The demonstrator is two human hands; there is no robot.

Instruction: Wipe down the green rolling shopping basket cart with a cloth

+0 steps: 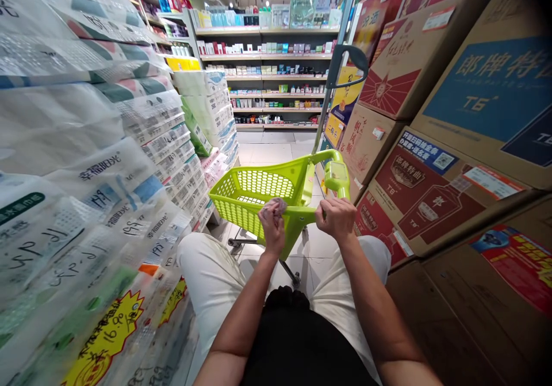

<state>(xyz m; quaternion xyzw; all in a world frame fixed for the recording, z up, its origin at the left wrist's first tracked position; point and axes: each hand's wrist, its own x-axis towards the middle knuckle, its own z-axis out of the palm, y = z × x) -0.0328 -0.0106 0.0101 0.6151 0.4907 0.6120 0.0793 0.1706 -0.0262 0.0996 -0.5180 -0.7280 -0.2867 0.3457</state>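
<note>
In front of my knees stands a lime-green shopping cart point(241, 207) with a perforated basket, turned sideways on small dark wheels. My left hand point(272, 225) is closed around a crumpled, greyish-pink cloth point(278, 205), which lies against the basket's near rim. The fingers of my right hand point(336, 216) are wrapped around the cart's green frame near the handle's lower end. The handle point(330, 157) curves up and over beyond that hand. Nothing shows inside the part of the basket that I can see.
Tall stacks of wrapped tissue packs point(146, 184) crowd the left side. Cardboard cartons point(452, 184) are piled close on the right. A grey metal pole with a dark loop handle point(345, 67) rises behind the cart. Shelves point(263, 78) of small boxed goods stand across the tiled floor point(269, 149).
</note>
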